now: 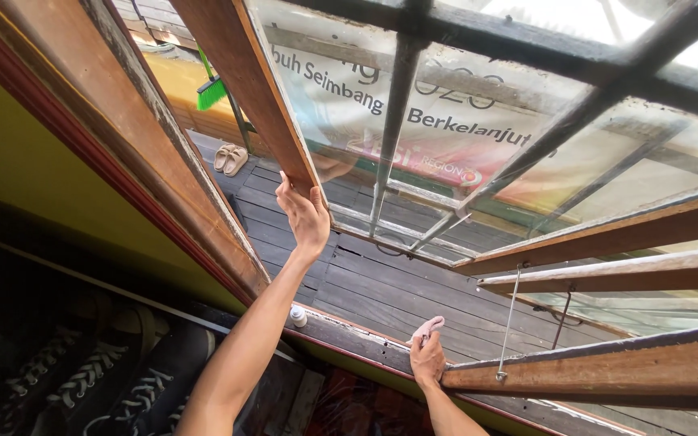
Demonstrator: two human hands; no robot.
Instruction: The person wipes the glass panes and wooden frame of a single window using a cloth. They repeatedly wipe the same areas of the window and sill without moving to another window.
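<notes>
Your left hand (304, 214) is wrapped around the lower corner of the wooden window sash (252, 89), fingers curled over its edge, which looks like the grip that props the glazed pane swung outward over the dark plank deck (381, 291). Your right hand (427, 355) rests on the sill (349, 337) nearer you, closed on a small pinkish cloth (428, 326) bunched at its fingertips. A small white bottle (298, 316) stands on the sill to its left, between your two arms.
</notes>
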